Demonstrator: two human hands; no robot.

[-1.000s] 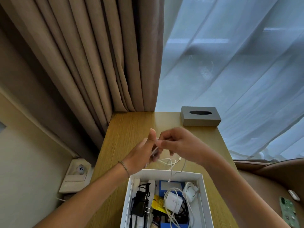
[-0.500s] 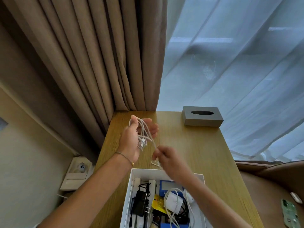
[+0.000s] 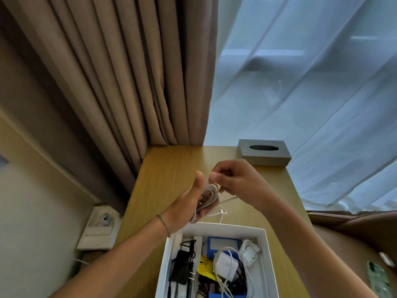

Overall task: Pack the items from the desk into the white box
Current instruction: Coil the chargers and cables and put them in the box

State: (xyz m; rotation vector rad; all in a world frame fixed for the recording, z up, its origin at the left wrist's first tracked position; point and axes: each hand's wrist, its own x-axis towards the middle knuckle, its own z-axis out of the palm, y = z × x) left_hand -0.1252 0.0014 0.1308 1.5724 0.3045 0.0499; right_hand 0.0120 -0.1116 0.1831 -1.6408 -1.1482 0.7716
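Observation:
A thin white cable (image 3: 209, 195) is looped into a coil around the fingers of my left hand (image 3: 189, 202), above the wooden desk (image 3: 169, 168). My right hand (image 3: 234, 181) pinches a strand of the same cable just right of the coil; a loose end dangles below toward the box. The white box (image 3: 265, 250) sits open on the desk's near part, directly under my hands. It holds a white charger with cord, a black adapter, a blue box, a yellow packet and a round white item.
A grey tissue box (image 3: 265, 154) stands at the desk's far right corner. Brown curtains (image 3: 129, 72) and sheer white drapes hang behind. A wall socket (image 3: 103, 222) is left of the desk. A brown chair with a green phone (image 3: 378, 278) is at right.
My right hand rose from near the box rim up to the coil, bringing more cable around my left hand. My left hand lowered slightly and the coil is tighter.

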